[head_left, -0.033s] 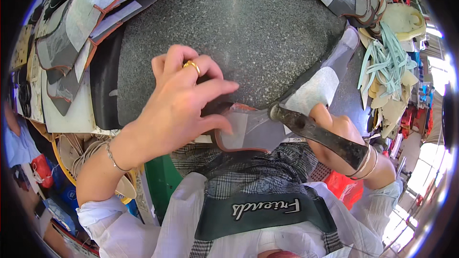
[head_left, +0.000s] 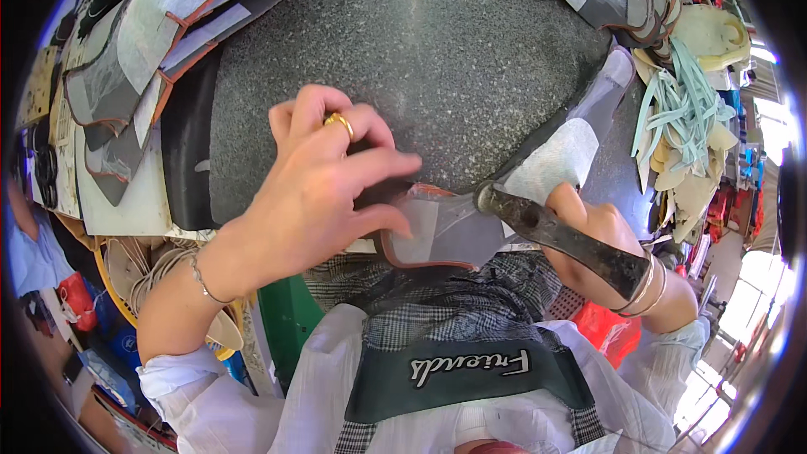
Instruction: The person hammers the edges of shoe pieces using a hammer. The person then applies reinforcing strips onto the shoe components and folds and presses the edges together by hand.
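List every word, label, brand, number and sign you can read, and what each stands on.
Dark green apron panel: one word in white script, upside down in this view; legible, but not copied here.
Blue item at far left: small pale mark, too small to read.
Hammer: no lettering that I can make out.

The piece [head_left: 458,235] is grey and white with reddish edging [head_left: 437,265], the hammer [head_left: 588,250] blackish, the tabletop [head_left: 370,50] speckled dark grey.

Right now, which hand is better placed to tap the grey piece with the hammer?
Right, likely: the right hand grips the hammer, which reaches over the grey piece; the left hand holds no visible tool.
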`<state>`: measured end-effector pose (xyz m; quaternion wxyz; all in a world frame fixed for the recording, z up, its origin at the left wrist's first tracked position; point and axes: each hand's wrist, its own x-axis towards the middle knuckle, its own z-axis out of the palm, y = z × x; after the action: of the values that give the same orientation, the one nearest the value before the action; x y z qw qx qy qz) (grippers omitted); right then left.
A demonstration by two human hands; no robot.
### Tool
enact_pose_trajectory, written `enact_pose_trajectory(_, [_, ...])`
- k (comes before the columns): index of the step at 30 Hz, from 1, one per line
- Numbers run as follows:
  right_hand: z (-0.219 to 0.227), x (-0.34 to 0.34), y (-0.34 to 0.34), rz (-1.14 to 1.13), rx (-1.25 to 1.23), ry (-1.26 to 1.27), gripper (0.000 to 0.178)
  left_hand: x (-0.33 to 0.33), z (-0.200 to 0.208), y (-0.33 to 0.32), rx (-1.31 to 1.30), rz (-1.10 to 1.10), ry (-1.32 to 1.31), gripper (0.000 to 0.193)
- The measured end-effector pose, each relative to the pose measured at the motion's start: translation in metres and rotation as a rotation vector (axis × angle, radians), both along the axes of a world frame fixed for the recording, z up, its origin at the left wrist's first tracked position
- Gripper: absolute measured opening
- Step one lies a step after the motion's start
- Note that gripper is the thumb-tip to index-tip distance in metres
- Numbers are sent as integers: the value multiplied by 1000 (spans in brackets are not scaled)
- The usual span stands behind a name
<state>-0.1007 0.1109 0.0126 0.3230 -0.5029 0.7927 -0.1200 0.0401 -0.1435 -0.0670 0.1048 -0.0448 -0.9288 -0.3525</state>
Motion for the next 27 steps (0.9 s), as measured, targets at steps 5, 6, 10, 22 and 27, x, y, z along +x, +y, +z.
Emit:
enact_pose_trajectory(5, [1, -1, -4, -48, -12, -36, 26, 3, -8, -2, 34, -64, 24, 38])
enact_pose_trajectory(6, [3, -3, -6, -50, -12, -38, 26, 2, -8, -2, 23, -80, 38, 35])
enact_pose_trajectory(10, [7, -4, -17, -72, -23, -13, 24, 0, -2, -5, -87, -149, 73, 29])
enact_pose_trajectory(22, [-1, -1, -51, 109, -17, -21, 40, 12, -1, 2, -264, -90, 156, 33])
enact_pose_trajectory(27, [-8, 0, -51, 110, -82, -34, 37, 39, -6, 17, -341, -48, 260, 33])
